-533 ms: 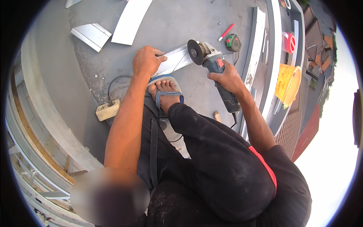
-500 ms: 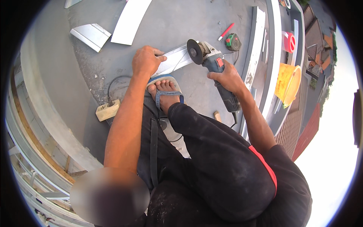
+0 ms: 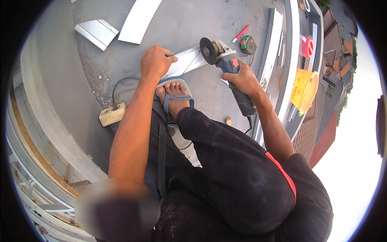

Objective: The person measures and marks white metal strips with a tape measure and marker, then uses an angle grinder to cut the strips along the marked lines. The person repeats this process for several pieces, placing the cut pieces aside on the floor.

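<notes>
Left hand (image 3: 156, 61) presses flat on the metal strip (image 3: 186, 61), pinned underfoot on the concrete floor (image 3: 201, 24). Right hand (image 3: 242, 79) grips the grinder (image 3: 227, 66), disc at the strip's far edge, open floor beyond.

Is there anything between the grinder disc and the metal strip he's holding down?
Nothing visible. The grinder in the right hand has its disc right at the metal strip; the left hand presses farther along it.
</notes>
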### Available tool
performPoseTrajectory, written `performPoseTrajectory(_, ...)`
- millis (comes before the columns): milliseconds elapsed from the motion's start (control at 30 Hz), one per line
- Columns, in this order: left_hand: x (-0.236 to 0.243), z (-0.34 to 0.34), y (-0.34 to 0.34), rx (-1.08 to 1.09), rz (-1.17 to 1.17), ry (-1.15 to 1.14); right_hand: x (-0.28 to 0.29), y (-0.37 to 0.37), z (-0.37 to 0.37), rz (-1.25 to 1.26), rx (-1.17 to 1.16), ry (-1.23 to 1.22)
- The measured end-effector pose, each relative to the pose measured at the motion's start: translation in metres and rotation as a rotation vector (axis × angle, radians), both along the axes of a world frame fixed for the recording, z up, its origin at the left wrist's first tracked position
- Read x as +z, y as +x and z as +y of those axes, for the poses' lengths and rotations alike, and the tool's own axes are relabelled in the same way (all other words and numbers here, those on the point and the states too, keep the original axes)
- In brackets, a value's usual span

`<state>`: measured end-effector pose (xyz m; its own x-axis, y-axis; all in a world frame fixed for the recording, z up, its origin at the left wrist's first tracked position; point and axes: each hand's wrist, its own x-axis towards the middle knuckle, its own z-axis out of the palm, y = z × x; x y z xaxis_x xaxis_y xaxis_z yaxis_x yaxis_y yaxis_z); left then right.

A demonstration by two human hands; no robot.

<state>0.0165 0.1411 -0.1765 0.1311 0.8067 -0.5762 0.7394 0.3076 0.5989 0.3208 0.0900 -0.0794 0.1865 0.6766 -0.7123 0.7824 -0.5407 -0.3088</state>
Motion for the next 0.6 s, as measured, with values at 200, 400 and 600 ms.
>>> performPoseTrajectory(200, -0.0029, 0.0009, -0.0005, 0.001, -0.006, -0.004, -0.0046, 0.0005, -0.0059, 0.007, 0.004, -0.01)
performPoseTrajectory(400, 0.0012, 0.0009, 0.0017, -0.003, 0.01, -0.011, -0.0034, 0.0015, -0.0014, -0.015, 0.025, -0.001)
performPoseTrajectory(600, 0.0022, 0.0007, 0.0019, 0.01, 0.006, -0.022, -0.0046, 0.0008, -0.002, -0.011, 0.012, 0.0)
